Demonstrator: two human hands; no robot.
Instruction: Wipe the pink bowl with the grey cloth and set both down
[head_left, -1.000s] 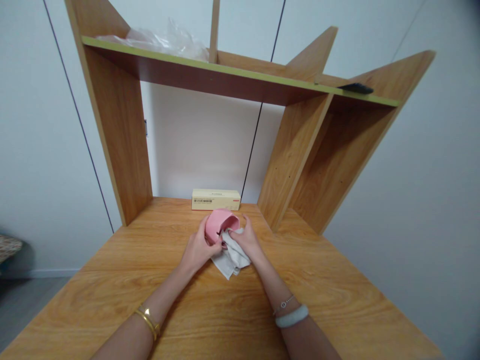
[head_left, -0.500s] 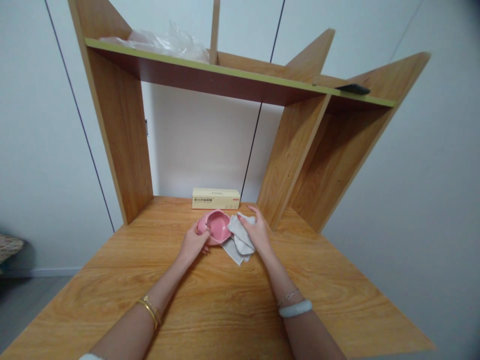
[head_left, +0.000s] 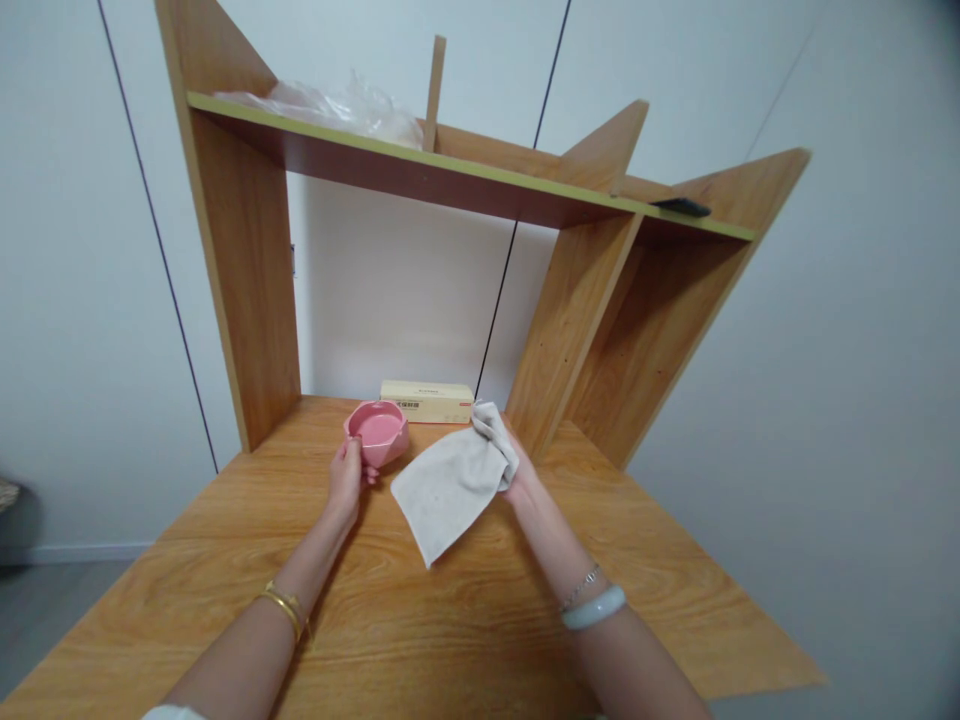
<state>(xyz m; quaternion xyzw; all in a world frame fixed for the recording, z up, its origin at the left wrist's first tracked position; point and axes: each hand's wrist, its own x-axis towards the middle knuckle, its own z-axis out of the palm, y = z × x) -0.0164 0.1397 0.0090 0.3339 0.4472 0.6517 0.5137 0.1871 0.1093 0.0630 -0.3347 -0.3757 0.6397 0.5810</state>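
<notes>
A pink faceted ashtray is held up over the desk, its hollow turned partly toward me. My left hand grips it by the near left rim, thumb at the edge and fingers underneath. To its right, my right hand has a light grey cloth bunched at one end. The rest of that cloth hangs spread toward the left, one corner pointing down at the desktop. Most of the right fingers are hidden behind the cloth. Cloth and ashtray are apart.
Behind the hands a pale yellow box lies at the back of the wooden desk. A shelf unit rises around it. On the upper shelf rest a clear plastic bag and a dark flat object.
My left hand has moved left with the ashtray, away from the cloth. In my right hand the cloth has opened out from a folded bundle into a hanging sheet. The view has shifted slightly.
</notes>
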